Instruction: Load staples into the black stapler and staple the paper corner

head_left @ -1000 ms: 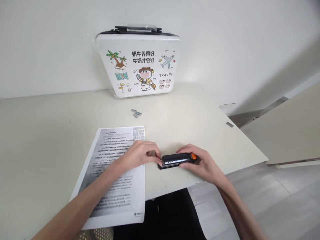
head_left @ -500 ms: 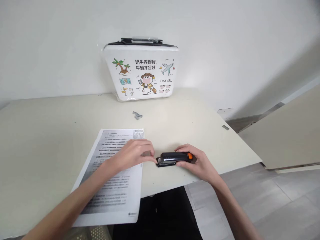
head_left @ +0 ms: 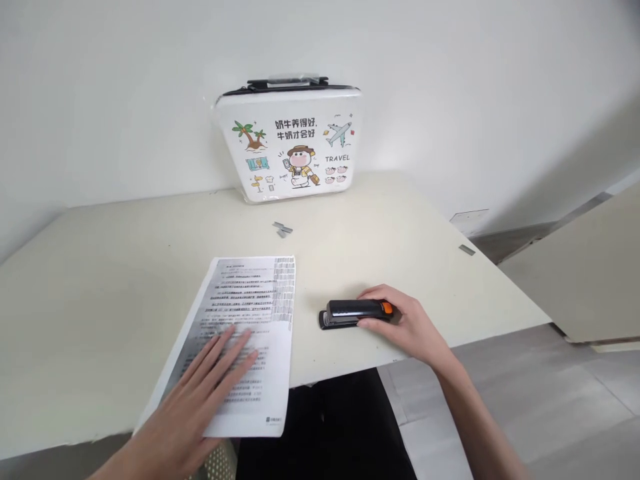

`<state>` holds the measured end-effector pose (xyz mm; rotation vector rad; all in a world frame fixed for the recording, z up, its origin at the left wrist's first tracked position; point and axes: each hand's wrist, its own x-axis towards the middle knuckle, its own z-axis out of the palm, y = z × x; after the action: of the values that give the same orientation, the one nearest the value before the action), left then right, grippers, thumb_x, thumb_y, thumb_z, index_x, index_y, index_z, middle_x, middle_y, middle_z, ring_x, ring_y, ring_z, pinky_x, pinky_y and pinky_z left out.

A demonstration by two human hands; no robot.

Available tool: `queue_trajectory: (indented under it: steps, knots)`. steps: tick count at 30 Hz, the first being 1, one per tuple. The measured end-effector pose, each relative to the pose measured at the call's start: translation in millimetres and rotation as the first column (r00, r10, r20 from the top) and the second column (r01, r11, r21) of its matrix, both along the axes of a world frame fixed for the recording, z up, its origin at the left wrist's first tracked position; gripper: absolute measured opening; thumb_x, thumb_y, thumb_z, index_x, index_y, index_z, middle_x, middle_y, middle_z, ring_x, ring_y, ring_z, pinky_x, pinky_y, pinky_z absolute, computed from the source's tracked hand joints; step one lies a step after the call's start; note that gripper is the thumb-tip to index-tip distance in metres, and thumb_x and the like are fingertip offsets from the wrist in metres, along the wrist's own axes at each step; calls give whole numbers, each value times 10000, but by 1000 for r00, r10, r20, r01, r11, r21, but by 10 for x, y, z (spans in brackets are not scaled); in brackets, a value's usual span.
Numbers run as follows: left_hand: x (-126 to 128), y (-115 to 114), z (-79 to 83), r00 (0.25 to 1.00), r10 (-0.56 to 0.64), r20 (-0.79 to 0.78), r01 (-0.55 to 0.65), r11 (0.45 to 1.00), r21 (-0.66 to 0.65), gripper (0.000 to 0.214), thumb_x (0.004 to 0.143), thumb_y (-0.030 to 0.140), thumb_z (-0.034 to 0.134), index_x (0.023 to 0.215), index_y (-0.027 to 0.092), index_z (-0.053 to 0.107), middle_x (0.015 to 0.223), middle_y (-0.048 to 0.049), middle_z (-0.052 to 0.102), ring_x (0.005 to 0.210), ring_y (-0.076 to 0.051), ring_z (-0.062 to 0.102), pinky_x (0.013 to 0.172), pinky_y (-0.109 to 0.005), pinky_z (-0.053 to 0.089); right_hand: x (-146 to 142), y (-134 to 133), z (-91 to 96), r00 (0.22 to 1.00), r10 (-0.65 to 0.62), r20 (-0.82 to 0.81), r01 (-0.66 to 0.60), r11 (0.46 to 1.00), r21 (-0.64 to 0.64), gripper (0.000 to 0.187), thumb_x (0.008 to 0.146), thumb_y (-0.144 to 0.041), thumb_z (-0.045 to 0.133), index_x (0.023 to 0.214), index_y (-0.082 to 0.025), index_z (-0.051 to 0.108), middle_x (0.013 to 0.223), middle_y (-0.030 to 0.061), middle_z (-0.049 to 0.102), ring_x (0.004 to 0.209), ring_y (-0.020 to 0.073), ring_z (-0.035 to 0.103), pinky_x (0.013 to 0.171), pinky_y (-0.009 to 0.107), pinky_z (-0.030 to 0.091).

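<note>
My left hand (head_left: 213, 373), off the stapler (head_left: 350, 311), now lies spread on the paper (head_left: 250, 293); my right hand (head_left: 407, 328) still clasps the stapler.

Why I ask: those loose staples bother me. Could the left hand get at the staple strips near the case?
Probably yes. The left hand lies flat and open on the paper, holding nothing, and only paper and bare table lie between it and the staple strips. It would need a forward stretch.

Right hand (head_left: 407, 320) grips the stapler (head_left: 356, 312); left hand (head_left: 210, 380) – flat on the paper (head_left: 260, 293).
</note>
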<state>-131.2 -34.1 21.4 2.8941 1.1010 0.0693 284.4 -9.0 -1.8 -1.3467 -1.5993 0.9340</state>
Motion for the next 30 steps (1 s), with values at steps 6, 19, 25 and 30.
queue_trajectory:
  steps: [6, 19, 25, 30]
  knots:
    - [398, -122, -36, 1000, -19, -6, 19, 999, 39, 923, 898, -1, 394, 1723, 318, 129, 1780, -26, 163, 1632, -367, 149, 1287, -635, 244, 6, 4, -10, 1000, -9, 25, 9, 1000, 29, 311, 885, -491, 805, 1081, -265, 720, 1110, 58, 762, 996, 253, 706, 804, 348, 565]
    - [814, -138, 8, 999, -52, -15, 53, 998, 25, 1006, 853, -59, 467, 1681, 461, 230, 1779, 21, 152, 1616, -409, 183, 1251, -677, 313, 4, -5, 16, 1000, -29, 3, 29, 999, 38, 318, 877, -500, 808, 1069, -263, 719, 1033, 48, 763, 926, 242, 693, 734, 334, 548]
    - [812, -145, -29, 998, -53, -32, 54, 998, 21, 1064, 811, -108, 402, 1691, 453, 192, 1788, 5, 114, 1624, -413, 129, 1234, -707, 314, 16, -8, 2, 999, -32, 9, 31, 998, 47, 314, 874, -497, 812, 1060, -261, 721, 1022, 39, 761, 918, 234, 688, 743, 331, 542]
    - [867, -167, -13, 997, -76, -33, 76, 997, -9, 1075, 803, -109, 412, 1701, 428, 165, 1792, -26, 63, 1621, -435, 104, 1232, -721, 300, 16, -24, 8, 999, -33, 22, 32, 998, 55, 322, 875, -511, 805, 1056, -258, 724, 1012, 45, 764, 920, 240, 695, 763, 341, 554]
